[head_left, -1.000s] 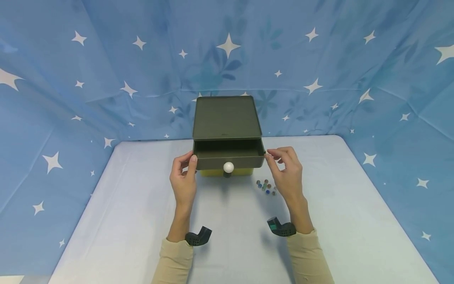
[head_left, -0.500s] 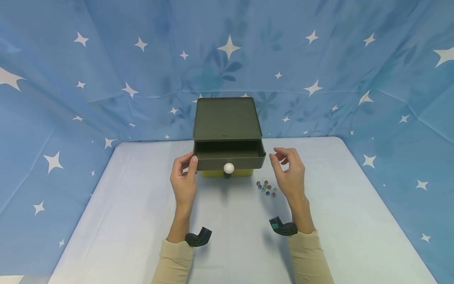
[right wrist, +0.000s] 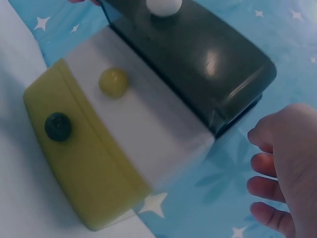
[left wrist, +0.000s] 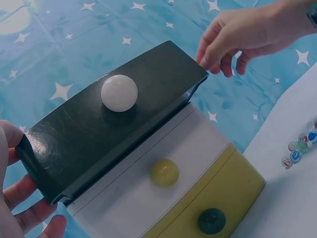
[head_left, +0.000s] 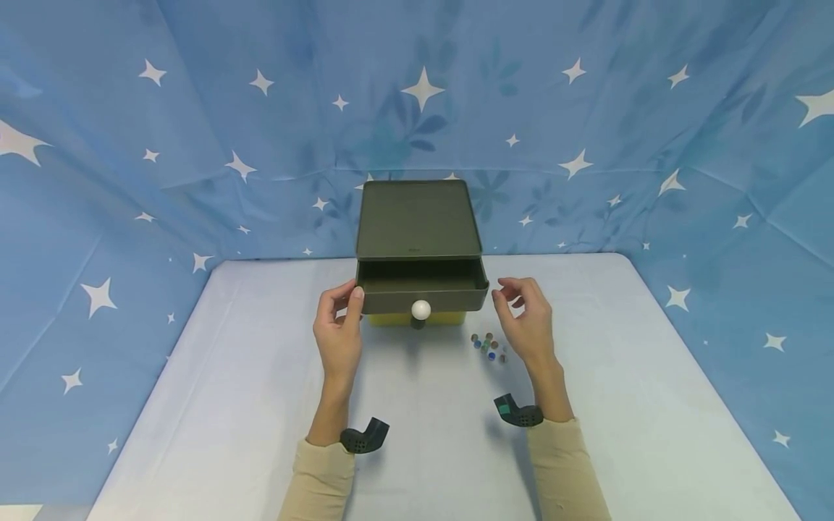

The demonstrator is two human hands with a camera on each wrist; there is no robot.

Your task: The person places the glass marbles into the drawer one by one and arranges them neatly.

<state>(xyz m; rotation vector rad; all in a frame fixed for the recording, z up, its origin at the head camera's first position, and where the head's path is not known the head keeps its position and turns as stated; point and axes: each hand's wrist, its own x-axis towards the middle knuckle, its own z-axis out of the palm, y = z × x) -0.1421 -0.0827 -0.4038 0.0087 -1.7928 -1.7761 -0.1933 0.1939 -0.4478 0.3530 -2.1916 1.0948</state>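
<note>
A small three-tier drawer box stands at the back middle, its dark green top drawer [head_left: 391, 301] pulled out and nothing visible inside. That drawer has a round white knob [head_left: 420, 310]. Below it are a white drawer [left wrist: 133, 186] with a yellow knob and a yellow drawer [right wrist: 84, 148] with a dark green knob. At the drawer's left front corner, my left hand [head_left: 339, 333] grips the side, thumb toward the front. Just off the right front corner hovers my right hand [head_left: 529, 322], fingers loosely bent, a gap between them and the drawer in the right wrist view.
Several glass marbles [head_left: 491, 356] lie in a loose cluster on the white table [head_left: 417, 449], right of the box and close to my right hand. Behind the table hangs a blue curtain [head_left: 260, 123] with white stars.
My right hand has let go of the drawer's right corner, moved off to the right, then come slightly back. The left hand and the pulled-out drawer have stayed put.
</note>
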